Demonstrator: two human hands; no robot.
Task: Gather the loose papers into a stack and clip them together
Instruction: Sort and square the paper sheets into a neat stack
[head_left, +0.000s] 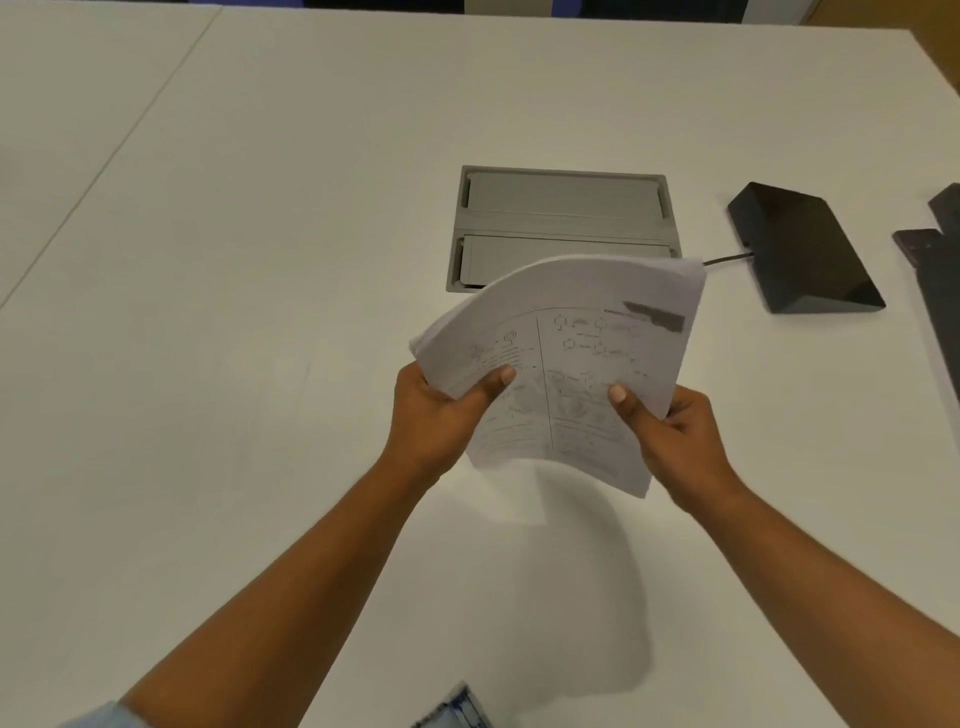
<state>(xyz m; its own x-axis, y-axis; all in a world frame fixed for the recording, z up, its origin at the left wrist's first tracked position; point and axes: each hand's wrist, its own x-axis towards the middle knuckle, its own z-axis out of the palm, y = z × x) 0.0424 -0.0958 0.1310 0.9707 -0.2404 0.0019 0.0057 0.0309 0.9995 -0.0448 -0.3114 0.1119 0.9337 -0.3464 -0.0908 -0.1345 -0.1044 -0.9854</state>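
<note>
A stack of printed white papers (576, 338) with diagrams and text is held up above the white table (260, 260), its top bending away from me. My left hand (436, 415) grips the stack's left edge, thumb on the front sheet. My right hand (675, 436) grips the right edge the same way. A dark grey strip shows near the top right corner of the front sheet; whether it is a clip or print I cannot tell. The stack's lower edge hangs free above the table, casting a shadow.
A grey recessed cable hatch (561, 218) sits in the table just behind the papers. A black wedge-shaped device (800, 249) with a cable lies to the right. Dark flat objects (935, 270) lie at the right edge. A table seam runs at the far left.
</note>
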